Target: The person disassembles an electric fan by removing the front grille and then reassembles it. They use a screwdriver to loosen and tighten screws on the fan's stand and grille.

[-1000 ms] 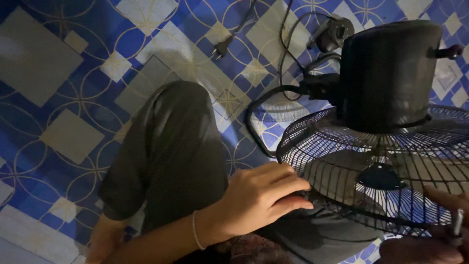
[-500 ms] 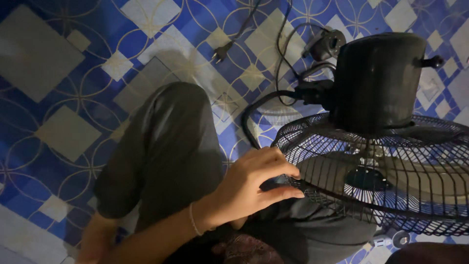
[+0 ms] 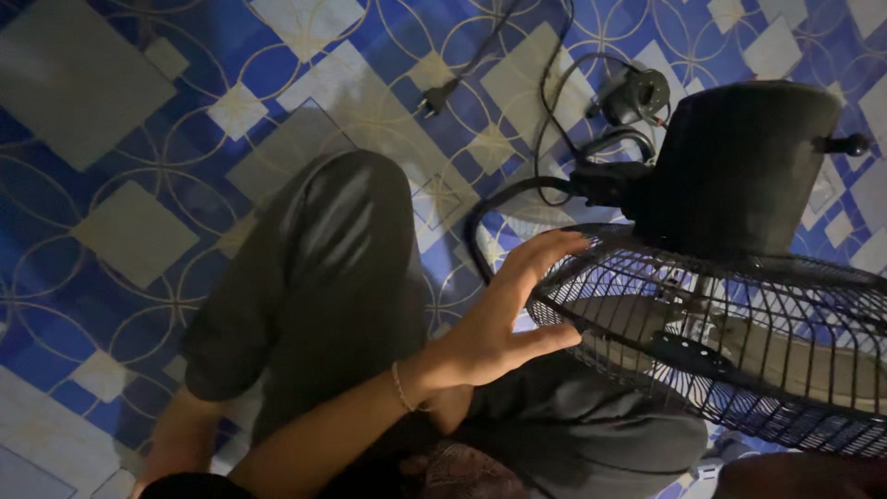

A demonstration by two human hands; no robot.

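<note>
Your left hand (image 3: 499, 323) rests on the rim of the black wire fan guard (image 3: 739, 342), at the guard's near-left edge. The grip is spread: the fingers (image 3: 545, 254) reach up along the curve of the rim, and the thumb (image 3: 554, 337) lies flat against the wires lower down, so the hand presses on the cage rather than closing round it. A thin bracelet (image 3: 399, 386) circles the wrist just behind the hand.

The guard is the only thing here that holds anything. Inside it, to the right of your fingers, you can see pale fan blades (image 3: 785, 346) and the dark hub (image 3: 688, 351) through the wires.

Above and to the right of the hand sits the black motor housing (image 3: 739, 166), joined to the back of the guard, with a small knob (image 3: 845, 145) sticking out on its far side. Beyond your fingertips a black power cord (image 3: 554, 120) loops over the blue patterned floor (image 3: 139, 139), ending in a plug (image 3: 430, 100) up and left of the hand.

Your bent knee in dark trousers (image 3: 323, 277) lies directly left of the hand. Your right hand is out of view.
</note>
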